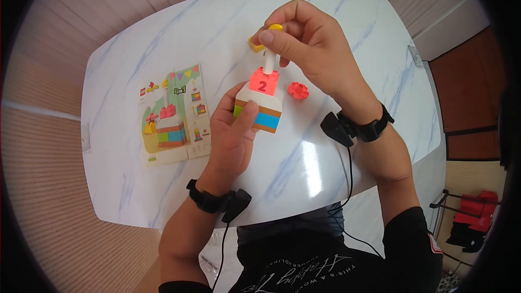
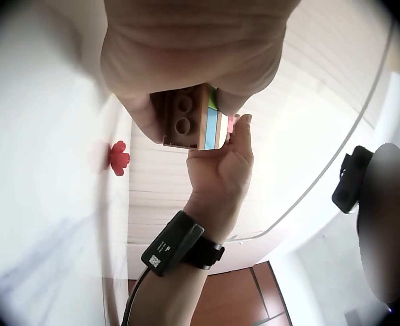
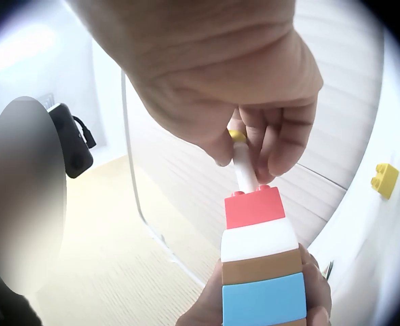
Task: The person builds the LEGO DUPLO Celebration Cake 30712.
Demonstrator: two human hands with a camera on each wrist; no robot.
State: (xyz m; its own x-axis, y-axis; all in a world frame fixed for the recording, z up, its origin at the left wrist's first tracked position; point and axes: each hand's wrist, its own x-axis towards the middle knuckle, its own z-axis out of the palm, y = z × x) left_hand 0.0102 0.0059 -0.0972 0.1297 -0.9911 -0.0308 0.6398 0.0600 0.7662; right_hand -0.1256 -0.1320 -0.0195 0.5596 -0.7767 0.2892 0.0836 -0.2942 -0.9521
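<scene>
In the head view my left hand (image 1: 232,144) grips a stack of toy building bricks (image 1: 267,121) from the side, thumb across its front. The stack has brown layers, green and blue bricks, and a white rounded piece (image 1: 259,99). On top sits a pink brick (image 1: 264,83) marked with a 2. My right hand (image 1: 317,49) pinches a white toy candle (image 3: 246,175) with a yellow tip (image 1: 275,27). The candle's lower end meets the pink brick's top, between its studs, in the right wrist view. The stack's hollow brown underside (image 2: 183,115) shows in the left wrist view.
A red flower-shaped piece (image 1: 298,91) lies on the marbled white table (image 1: 342,146), right of the stack. Behind the right hand is a yellow brick (image 3: 385,180). An instruction booklet (image 1: 173,114) lies open at the left. Cables (image 1: 350,179) hang from both wrist cameras.
</scene>
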